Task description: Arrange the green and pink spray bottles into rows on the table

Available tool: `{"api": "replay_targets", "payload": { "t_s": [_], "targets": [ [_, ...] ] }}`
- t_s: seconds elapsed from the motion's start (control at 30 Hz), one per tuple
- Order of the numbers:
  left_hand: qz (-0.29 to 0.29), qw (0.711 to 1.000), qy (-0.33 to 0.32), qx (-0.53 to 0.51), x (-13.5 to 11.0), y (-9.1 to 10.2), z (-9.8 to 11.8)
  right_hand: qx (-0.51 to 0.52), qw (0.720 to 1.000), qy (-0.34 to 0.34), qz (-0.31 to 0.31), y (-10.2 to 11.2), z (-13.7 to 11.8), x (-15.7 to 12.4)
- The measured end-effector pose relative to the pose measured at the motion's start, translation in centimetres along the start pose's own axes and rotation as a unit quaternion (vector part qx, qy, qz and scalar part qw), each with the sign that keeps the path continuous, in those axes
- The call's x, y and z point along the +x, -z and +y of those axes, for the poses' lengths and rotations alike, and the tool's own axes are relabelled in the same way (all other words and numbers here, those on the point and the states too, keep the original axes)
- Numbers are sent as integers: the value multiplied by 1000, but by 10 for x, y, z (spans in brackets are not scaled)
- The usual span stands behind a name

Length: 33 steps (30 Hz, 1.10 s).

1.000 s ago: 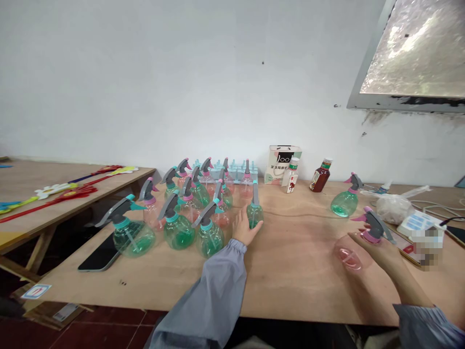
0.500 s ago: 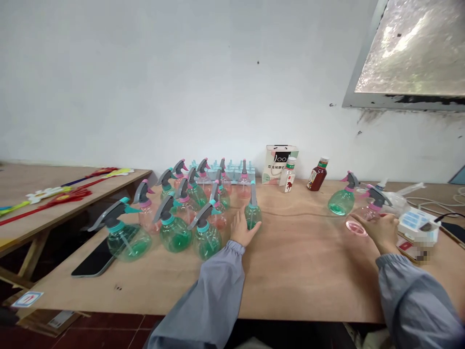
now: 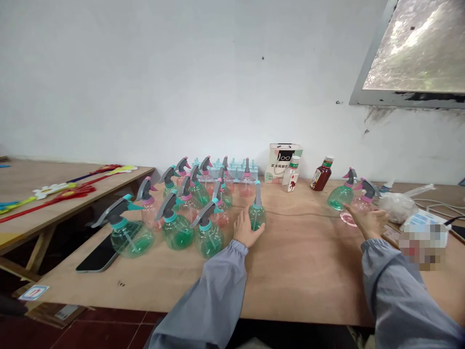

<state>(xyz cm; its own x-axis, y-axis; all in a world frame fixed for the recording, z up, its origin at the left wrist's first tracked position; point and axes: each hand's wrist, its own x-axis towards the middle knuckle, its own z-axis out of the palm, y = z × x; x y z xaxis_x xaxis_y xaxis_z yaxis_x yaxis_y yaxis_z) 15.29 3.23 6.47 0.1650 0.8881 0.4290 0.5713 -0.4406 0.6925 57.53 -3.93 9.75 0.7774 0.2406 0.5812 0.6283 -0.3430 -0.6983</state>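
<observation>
A green bottle on the surface is clasped by the left grip, a pink bottle by the right grip — its green neighbour could be toppled if nudged.

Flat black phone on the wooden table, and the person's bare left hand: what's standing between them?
In the head view, three round-bellied, clear green spray bottles stand between phone and left hand; the leftmost bottle overlaps the phone.
</observation>
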Motion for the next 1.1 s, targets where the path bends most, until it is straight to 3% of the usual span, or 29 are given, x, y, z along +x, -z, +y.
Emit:
{"api": "replay_targets", "payload": {
  "t_s": [0.07,0.13,0.2,0.23,0.33,0.43,0.5,0.63,0.73,0.83,0.9,1.0,1.1],
  "targets": [
    [8,1000,-12,-11,-1,-2,0,7,996,-51,66,1,-8,-17],
    [20,999,-26,-26,-2,-4,1,75,993,-14,86,2,-24,-43],
    [38,998,-38,-38,-3,-7,1,167,983,71,-1,4,-49,-76],
    [48,997,-45,-42,-4,-9,1,199,969,117,-87,4,-64,-93],
    [65,994,-70,-47,-9,-13,3,246,899,236,-276,5,-117,-143],
    [64,994,-85,-34,-15,-16,7,318,826,257,-389,3,-165,-178],
    [54,994,-92,-19,-19,-17,8,354,798,228,-432,-1,-186,-192],
    [45,989,-130,-45,-25,-12,6,408,800,115,-424,-12,-197,-201],
    [107,975,-146,-128,-22,-8,0,434,800,72,-407,-15,-193,-194],
    [206,955,-83,-197,-11,-9,-4,463,794,56,-391,-10,-193,-183],
    [241,945,-27,-219,3,-13,-6,484,791,34,-372,-3,-196,-179],
    [240,944,51,-220,28,-22,-9,518,772,-1,-369,7,-202,-178],
    [217,951,95,-196,54,-34,-11,524,731,-8,-438,17,-205,-182]
  ]
}}
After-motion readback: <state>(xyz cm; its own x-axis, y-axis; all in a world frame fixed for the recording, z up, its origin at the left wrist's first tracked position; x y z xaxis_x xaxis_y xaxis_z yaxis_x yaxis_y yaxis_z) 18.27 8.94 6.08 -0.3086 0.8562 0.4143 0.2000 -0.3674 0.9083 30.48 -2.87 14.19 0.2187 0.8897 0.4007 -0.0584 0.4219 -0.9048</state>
